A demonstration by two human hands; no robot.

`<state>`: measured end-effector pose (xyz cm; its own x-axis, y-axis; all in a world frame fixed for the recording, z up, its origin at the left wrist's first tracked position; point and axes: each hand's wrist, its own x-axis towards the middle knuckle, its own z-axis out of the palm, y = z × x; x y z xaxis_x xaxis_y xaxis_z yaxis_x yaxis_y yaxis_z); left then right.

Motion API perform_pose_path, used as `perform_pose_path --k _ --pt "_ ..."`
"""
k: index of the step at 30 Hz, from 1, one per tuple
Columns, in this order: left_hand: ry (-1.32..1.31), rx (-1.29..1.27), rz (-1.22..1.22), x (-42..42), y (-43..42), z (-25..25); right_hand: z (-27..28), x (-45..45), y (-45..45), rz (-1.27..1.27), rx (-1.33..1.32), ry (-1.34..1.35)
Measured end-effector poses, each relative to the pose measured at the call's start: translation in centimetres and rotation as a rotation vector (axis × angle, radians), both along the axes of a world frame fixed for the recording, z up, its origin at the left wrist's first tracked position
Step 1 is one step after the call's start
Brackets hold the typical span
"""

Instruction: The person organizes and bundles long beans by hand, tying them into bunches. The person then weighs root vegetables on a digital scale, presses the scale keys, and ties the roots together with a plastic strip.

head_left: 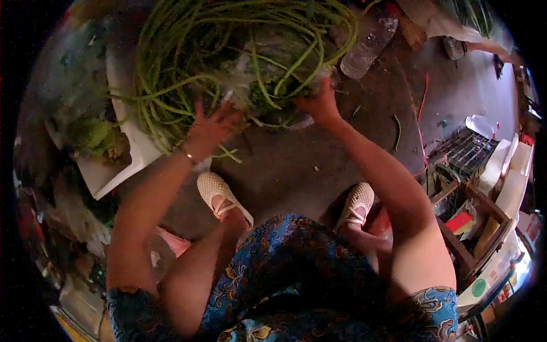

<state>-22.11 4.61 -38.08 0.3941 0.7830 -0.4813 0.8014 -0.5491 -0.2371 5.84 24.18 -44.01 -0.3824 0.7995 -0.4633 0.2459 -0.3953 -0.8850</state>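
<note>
A big heap of long green beans (162, 74) lies in loose coils in front of me, with a crumpled clear plastic bag (242, 74) among them. My left hand (213, 128) is at the near left edge of the heap, fingers spread over bean ends and close to the bag. At the near right edge, my right hand (320, 105) has its visible fingers apart, touching or very near the bag and beans. Part of that hand is dim and blurred. Neither hand shows a clear grip on anything.
To the left stands a white foam box (128, 134) beside leafy greens (94, 137). A clear plastic bottle (369, 48) lies past my right hand. A loose bean (397, 131) and a red cord (423, 102) are on the right. Further right are a black crate (464, 149) and a wooden frame (484, 214).
</note>
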Motion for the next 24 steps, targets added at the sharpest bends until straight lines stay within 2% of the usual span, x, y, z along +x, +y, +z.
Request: perform_pose_path --k 1,2,4,5,6,7,8,9,10,11,12,13,14,15,16,17,18,19,20,22,24 --pt "-0.003 -0.007 -0.009 -1.1 0.6 -0.1 -0.6 -0.9 0.1 0.133 0.229 -0.063" --pt "-0.055 0.000 0.041 -2.3 1.6 0.5 -0.7 -2.2 0.5 0.127 0.221 -0.065" --pt "-0.108 -0.005 0.085 -3.9 4.2 2.4 -0.5 -5.1 1.6 0.085 0.575 -0.268" --pt "-0.097 -0.124 0.193 -4.9 5.6 3.6 -1.4 -6.3 2.5 0.081 0.568 -0.269" --pt "-0.082 -0.241 0.305 -5.6 6.7 4.1 -2.5 -7.6 3.7 0.063 0.315 0.014" --pt "-0.077 -0.250 0.307 -6.1 7.1 4.0 -3.7 -8.8 4.8 0.045 0.055 0.294" --pt "0.096 -0.124 0.215 -6.5 7.1 3.9 -5.6 -9.8 5.5 0.045 0.042 0.297" --pt "0.266 0.004 0.118 -7.0 7.3 3.7 -8.0 -10.6 6.1 0.233 0.319 0.119" --pt "0.264 -0.002 0.117 -7.7 7.6 3.6 -9.3 -10.8 6.3 0.420 0.599 -0.068" --pt "0.053 0.001 0.123 -8.5 7.7 3.4 -6.8 -10.1 5.9 0.425 0.595 -0.075" --pt "-0.162 0.004 0.129 -8.8 7.5 3.2 -1.3 -8.8 5.2 0.324 0.408 0.044" --pt "-0.171 0.006 0.128 -8.6 6.7 2.0 2.3 -7.8 4.8 0.216 0.225 0.162" --pt "-0.025 0.086 0.169 -8.5 6.3 0.4 2.5 -7.2 5.2 0.213 0.243 0.164" --pt "0.125 0.173 0.212 -8.0 7.1 0.9 2.5 -6.6 5.8 0.316 0.156 0.131" --pt "0.130 0.192 0.209 -8.0 7.3 2.0 2.5 -5.8 6.2 0.416 0.062 0.093" --pt "0.107 0.001 0.224 -6.5 7.6 5.1 3.3 -5.0 6.4 0.409 0.072 0.091" --pt "0.084 -0.191 0.236 -5.2 8.1 7.0 4.1 -4.2 6.5 0.474 0.051 -0.046" --pt "0.087 -0.183 0.236 -4.5 8.2 7.3 4.9 -3.6 6.4 0.543 0.030 -0.179" --pt "0.045 -0.171 0.279 -4.1 7.8 7.6 6.6 -3.1 6.2 0.547 0.037 -0.170" --pt "0.020 -0.164 0.323 -4.2 6.4 9.0 10.7 -1.6 5.6 0.774 0.227 -0.296" --pt "-0.058 -0.044 0.031 -3.8 6.0 10.7 12.6 0.9 4.9 0.789 0.183 -0.271"
